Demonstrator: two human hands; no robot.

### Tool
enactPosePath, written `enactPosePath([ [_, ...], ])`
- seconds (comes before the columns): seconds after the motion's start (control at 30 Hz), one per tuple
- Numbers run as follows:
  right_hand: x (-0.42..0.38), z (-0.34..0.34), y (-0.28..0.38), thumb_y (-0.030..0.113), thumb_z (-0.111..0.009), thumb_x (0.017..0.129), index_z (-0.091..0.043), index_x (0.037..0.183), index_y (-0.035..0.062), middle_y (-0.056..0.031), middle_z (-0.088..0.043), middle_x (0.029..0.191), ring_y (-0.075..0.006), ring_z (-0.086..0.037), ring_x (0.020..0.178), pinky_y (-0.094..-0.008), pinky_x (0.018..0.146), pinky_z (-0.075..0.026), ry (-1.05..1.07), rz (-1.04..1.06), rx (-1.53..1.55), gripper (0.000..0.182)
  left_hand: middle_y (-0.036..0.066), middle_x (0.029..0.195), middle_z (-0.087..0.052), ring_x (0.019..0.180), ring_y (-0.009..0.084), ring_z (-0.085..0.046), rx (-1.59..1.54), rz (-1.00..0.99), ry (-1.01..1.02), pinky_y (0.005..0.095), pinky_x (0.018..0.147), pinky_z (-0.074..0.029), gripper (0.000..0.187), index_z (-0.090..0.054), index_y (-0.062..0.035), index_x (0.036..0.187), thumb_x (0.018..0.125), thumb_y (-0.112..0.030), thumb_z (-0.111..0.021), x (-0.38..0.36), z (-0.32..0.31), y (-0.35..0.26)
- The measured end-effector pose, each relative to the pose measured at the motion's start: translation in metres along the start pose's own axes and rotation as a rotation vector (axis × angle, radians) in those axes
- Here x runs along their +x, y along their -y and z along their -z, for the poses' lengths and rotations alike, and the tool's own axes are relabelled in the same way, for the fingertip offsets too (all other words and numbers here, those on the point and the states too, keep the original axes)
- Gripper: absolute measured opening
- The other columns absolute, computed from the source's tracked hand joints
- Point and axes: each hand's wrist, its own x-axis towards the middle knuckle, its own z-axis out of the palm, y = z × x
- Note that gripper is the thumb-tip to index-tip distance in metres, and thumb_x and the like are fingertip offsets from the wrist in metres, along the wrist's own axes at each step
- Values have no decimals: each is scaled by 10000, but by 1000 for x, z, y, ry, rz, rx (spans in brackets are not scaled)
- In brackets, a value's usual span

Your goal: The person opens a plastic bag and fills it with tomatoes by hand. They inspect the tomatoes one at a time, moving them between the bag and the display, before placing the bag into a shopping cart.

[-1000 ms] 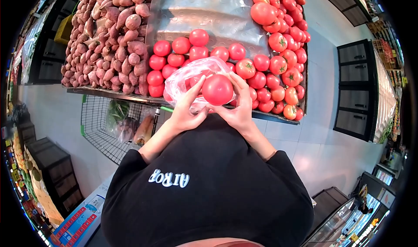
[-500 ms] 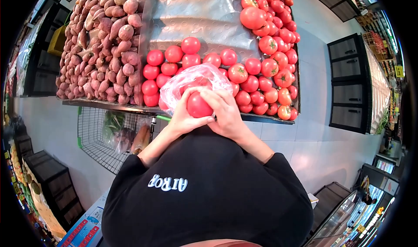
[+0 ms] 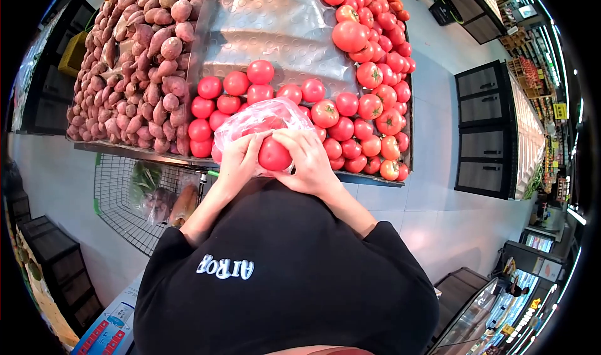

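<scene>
In front of my chest is a clear plastic bag (image 3: 263,115) with red tomatoes showing through it. A single smooth tomato (image 3: 274,155) sits between my hands at the near side of the bag. My right hand (image 3: 308,162) curls around this tomato, fingers over its top and thumb below. On the other side, my left hand (image 3: 240,163) has its fingers closed on the bag's edge, close against the tomato. Beyond the bag, loose tomatoes (image 3: 341,130) lie in the display bin.
Sweet potatoes (image 3: 141,73) are heaped left of the tomatoes. A grey dimpled liner (image 3: 269,36) covers the bin's middle. Below the stand's edge, at left, is a wire shopping cart (image 3: 116,186) holding bagged vegetables. Dark cabinets (image 3: 482,130) stand across the aisle at right.
My left hand has shifted from cupping the tomato to the bag's edge beside it. My right hand stays on the tomato. The whole view has shifted slightly.
</scene>
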Motion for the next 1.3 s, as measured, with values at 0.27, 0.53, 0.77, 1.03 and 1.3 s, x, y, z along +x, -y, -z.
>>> enactPosePath([
  [0.27, 2, 14, -96, 213, -885, 717, -601, 1348, 52, -162, -587, 1222, -358, -551, 1189, -459, 1049, -447, -288, -287, -152, 710, 74, 963, -797, 889, 115, -731, 204, 0, 9, 278, 797, -568, 153, -790, -27, 1072, 972, -109, -709, -5, 15, 4],
  [0.53, 18, 25, -187, 212, -894, 728, -539, 1320, 35, -213, -588, 1285, -411, -596, 1192, -483, 1022, -493, -418, -545, -277, 712, 118, 972, -748, 958, 333, -697, 615, -254, 204, 428, 879, -536, 187, -737, -34, 1034, 944, -183, -671, -5, 30, 15],
  [0.77, 18, 22, -198, 300, -872, 770, -527, 1331, 19, -236, -594, 1304, -449, -608, 1174, -505, 993, -507, -300, -595, -432, 717, 126, 953, -748, 962, 316, -706, 648, -242, 407, 434, 874, -536, 212, -744, -48, 1016, 937, -221, -650, -13, 28, 23],
  [1.03, 60, 26, -44, 123, -744, 897, -673, 1160, 3, -174, -687, 1134, -359, -664, 1076, -436, 940, -529, -243, -155, -2, 298, 141, 1000, -743, 970, 329, -707, 642, -218, 433, 441, 885, -540, 226, -734, -43, 1054, 950, -225, -652, -15, 25, 10],
  [1.3, 9, -48, -38, 191, -623, 956, -692, 1055, 17, -197, -715, 1003, -380, -685, 968, -472, 846, -536, 610, -181, 66, 211, 223, 820, -706, 817, 393, -706, 839, 34, 512, 482, 754, -559, 295, -744, -20, 961, 927, -303, -669, -16, 45, -13],
])
